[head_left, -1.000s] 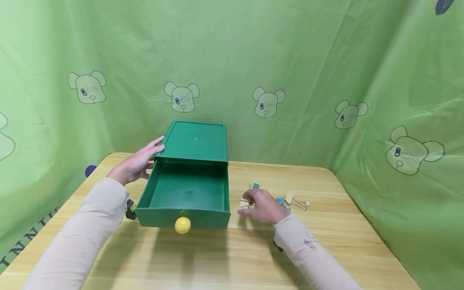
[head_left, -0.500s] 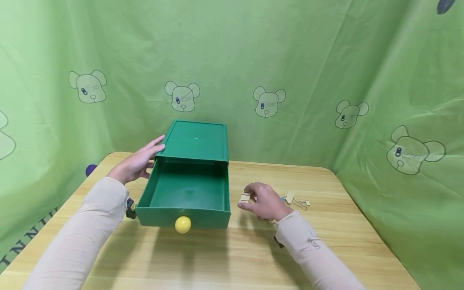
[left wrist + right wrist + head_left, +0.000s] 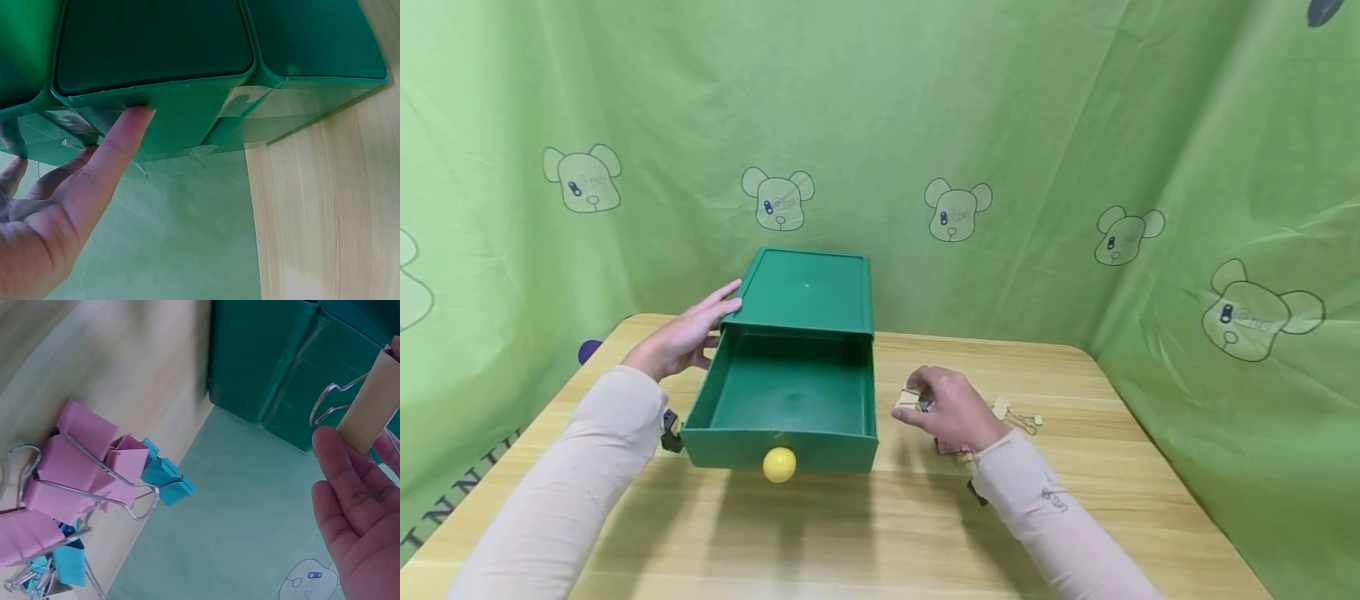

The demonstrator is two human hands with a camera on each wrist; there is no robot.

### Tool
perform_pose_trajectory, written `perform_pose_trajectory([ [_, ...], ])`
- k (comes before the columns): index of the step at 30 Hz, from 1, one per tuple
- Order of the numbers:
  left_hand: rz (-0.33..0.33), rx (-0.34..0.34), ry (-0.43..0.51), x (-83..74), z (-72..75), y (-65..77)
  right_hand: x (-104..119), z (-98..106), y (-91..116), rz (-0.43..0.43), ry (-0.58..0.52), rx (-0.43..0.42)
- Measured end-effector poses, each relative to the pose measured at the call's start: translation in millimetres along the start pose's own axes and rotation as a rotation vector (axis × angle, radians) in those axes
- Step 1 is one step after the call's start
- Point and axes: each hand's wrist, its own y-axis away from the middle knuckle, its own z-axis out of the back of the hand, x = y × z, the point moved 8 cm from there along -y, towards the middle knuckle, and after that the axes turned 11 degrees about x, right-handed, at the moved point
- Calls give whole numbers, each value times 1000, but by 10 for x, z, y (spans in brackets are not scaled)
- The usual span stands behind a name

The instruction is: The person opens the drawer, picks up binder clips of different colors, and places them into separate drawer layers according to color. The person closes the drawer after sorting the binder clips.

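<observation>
A green drawer box (image 3: 805,292) stands on the table with its drawer pulled out; a yellow round knob (image 3: 779,465) sits on the drawer front (image 3: 730,450). My left hand (image 3: 681,342) rests its extended fingers against the box's left side; in the left wrist view its fingertips (image 3: 134,122) touch the green wall. To the right of the drawer, my right hand (image 3: 951,408) pinches a cream binder clip (image 3: 373,403) between thumb and fingers, with a wire handle sticking out. Below that hand lie pink binder clips (image 3: 78,462) and blue binder clips (image 3: 165,475).
Further right on the wooden table (image 3: 1075,500) are cream binder clips (image 3: 1002,407) with their wire handles up. A green curtain (image 3: 865,108) printed with bear heads hangs behind and on both sides. The drawer floor (image 3: 790,400) shows bare.
My right hand has risen a little and moved away from the pile with the cream binder clip, uncovering pink clips beneath. My left hand and the drawer box stay where they were.
</observation>
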Motion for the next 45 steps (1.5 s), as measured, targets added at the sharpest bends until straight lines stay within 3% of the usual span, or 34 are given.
perform_pose_trajectory([
  [7,0,-4,3,-12,4,-2,23,95,-9,5,2,-40],
  [29,5,5,11,-18,-27,11,130,277,-11,7,-30,-45],
  [45,8,2,16,-8,-33,0,249,413,-16,51,26,-96],
])
